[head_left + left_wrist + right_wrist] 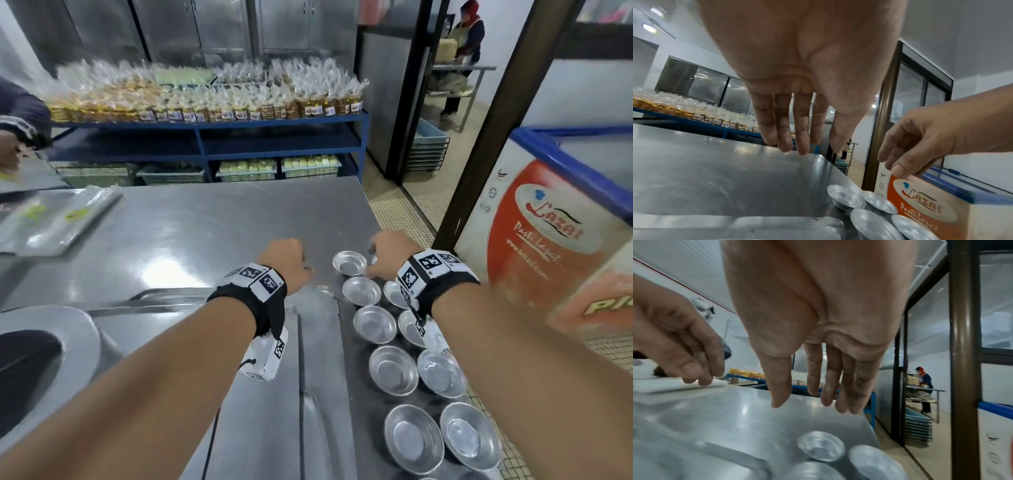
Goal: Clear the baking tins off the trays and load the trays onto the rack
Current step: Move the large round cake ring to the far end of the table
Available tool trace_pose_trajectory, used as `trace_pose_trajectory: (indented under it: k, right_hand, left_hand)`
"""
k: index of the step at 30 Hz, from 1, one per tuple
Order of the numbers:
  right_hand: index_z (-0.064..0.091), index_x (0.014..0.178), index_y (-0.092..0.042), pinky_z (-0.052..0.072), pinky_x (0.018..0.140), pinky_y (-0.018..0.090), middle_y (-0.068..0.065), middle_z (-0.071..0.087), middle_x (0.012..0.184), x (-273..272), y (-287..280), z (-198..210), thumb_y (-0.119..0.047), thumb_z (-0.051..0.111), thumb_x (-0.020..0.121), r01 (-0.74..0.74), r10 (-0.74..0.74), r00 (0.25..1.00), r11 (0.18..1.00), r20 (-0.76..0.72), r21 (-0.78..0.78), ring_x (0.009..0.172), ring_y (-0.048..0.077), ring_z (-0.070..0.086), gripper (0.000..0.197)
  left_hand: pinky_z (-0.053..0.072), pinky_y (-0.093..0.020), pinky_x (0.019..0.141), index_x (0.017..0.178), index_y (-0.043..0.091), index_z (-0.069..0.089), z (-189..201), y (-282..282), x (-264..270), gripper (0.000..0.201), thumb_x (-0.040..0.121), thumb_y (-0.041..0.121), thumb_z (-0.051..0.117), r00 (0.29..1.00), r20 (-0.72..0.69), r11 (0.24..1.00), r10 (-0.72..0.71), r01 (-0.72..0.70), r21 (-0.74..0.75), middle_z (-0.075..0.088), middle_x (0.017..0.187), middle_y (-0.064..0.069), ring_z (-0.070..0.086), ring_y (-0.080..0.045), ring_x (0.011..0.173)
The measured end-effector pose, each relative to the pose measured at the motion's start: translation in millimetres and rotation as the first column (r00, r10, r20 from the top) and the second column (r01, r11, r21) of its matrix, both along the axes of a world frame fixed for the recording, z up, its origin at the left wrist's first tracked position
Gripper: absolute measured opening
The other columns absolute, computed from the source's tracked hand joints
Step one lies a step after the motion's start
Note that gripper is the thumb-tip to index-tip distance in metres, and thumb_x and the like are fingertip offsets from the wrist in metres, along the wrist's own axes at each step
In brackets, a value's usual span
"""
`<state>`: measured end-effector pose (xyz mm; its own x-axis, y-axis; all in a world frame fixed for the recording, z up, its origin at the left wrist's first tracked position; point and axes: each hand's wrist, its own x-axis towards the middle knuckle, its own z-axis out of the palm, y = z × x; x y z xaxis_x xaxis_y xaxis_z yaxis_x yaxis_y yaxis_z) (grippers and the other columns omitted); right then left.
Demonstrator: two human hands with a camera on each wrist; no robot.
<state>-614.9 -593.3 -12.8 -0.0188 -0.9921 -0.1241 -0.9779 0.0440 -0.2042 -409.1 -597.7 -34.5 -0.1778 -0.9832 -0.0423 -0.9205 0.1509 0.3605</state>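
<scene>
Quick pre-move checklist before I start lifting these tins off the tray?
1. Left hand free: ok, fingers straight, holding nothing.
2. Right hand free: ok, fingers relaxed over the far tins.
3. Tins reachable: ok, two rows, upright, apart from the left hand.
4. Tins empty: ok.
5. Table space to set tins down: ok, bare steel ahead.
6. Rack position: cannot tell.

The small round silvery metal baking tins (375, 328) look smooth and shiny. The grey steel table (191, 233) is glossy and faintly scratched. The black wrist straps (263, 308) look like matt cloth.
</scene>
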Motion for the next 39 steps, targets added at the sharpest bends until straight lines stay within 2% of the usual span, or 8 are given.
trace_pose_trajectory:
  k: [5,17,21,26,28,31,33,39]
  right_hand:
    - [0.073,0.099,-0.009,0.057,0.083,0.034,0.006,0.072,0.101,87,55,33,-0.03,0.078,0.077,-0.063,0.061,0.997,0.997,0.054,0.045,0.096,0.026,0.068,0.031]
    - [0.073,0.105,-0.005,0.055,0.087,0.036,0.013,0.071,0.107,313,158,36,-0.036,0.074,0.081,-0.207,0.183,0.957,0.974,0.226,0.088,0.098,0.029,0.067,0.039]
    - [0.064,0.079,-0.008,0.047,0.066,0.028,0.01,0.064,0.087,363,174,23,-0.045,0.071,0.084,-0.204,0.167,0.952,0.971,0.255,0.126,0.087,0.028,0.064,0.038]
    - [0.057,0.08,-0.012,0.039,0.056,0.026,0.008,0.062,0.091,397,189,2,-0.04,0.071,0.083,-0.114,0.071,0.957,0.984,0.281,0.14,0.085,0.028,0.062,0.032]
    - [0.06,0.086,-0.011,0.043,0.062,0.027,0.008,0.062,0.089,407,193,-7,-0.039,0.073,0.08,-0.052,0.011,0.961,0.989,0.277,0.141,0.082,0.029,0.062,0.031]
    - [0.05,0.074,-0.012,0.044,0.063,0.028,0.007,0.057,0.084,417,198,-16,-0.031,0.073,0.08,0.042,-0.079,0.951,0.991,0.3,0.13,0.073,0.028,0.057,0.031]
    - [0.046,0.065,-0.015,0.046,0.061,0.028,0.008,0.061,0.083,421,199,-17,-0.028,0.072,0.078,0.089,-0.121,0.942,0.989,0.313,0.114,0.072,0.029,0.058,0.032]
    - [0.048,0.065,-0.012,0.043,0.052,0.025,0.005,0.055,0.071,420,222,-4,-0.024,0.074,0.074,0.164,-0.206,0.918,0.975,0.34,0.148,0.064,0.025,0.058,0.031]
  left_hand:
    - [0.054,-0.037,0.09,0.103,0.01,0.069,38,56,81,0.02,0.093,0.02,0.056,0.998,0.046,0.999,0.049,-0.049,0.018,0.07,0.109,-0.014,0.064,-0.036,0.107]
    - [0.043,-0.041,0.102,0.134,0.01,0.049,37,173,318,0.042,0.093,0.02,0.049,0.899,0.296,0.941,0.322,-0.339,0.007,0.048,0.133,-0.013,0.042,-0.033,0.127]
    - [0.041,-0.041,0.103,0.136,0.009,0.047,27,194,373,0.05,0.09,0.027,0.055,0.837,0.37,0.902,0.404,-0.432,-0.008,0.048,0.138,-0.013,0.04,-0.033,0.13]
    - [0.043,-0.039,0.096,0.126,0.007,0.053,11,214,412,0.039,0.09,0.022,0.054,0.81,0.277,0.831,0.517,-0.553,0.066,0.05,0.126,-0.011,0.048,-0.033,0.12]
    - [0.046,-0.04,0.09,0.119,0.006,0.056,4,216,422,0.034,0.088,0.021,0.057,0.811,0.214,0.809,0.544,-0.575,0.12,0.048,0.122,-0.013,0.052,-0.036,0.115]
    - [0.051,-0.036,0.072,0.086,0.008,0.057,2,217,433,0.018,0.082,0.023,0.065,0.809,0.115,0.792,0.577,-0.588,0.164,0.057,0.112,-0.017,0.062,-0.036,0.095]
    - [0.046,-0.031,0.063,0.071,0.012,0.049,3,219,437,0.027,0.077,0.027,0.071,0.811,0.062,0.791,0.582,-0.583,0.188,0.062,0.103,-0.016,0.065,-0.035,0.086]
    - [0.036,-0.024,0.049,0.069,0.012,0.05,19,246,441,0.035,0.069,0.031,0.08,0.801,-0.04,0.794,0.597,-0.582,0.174,0.058,0.082,-0.007,0.055,-0.022,0.062]
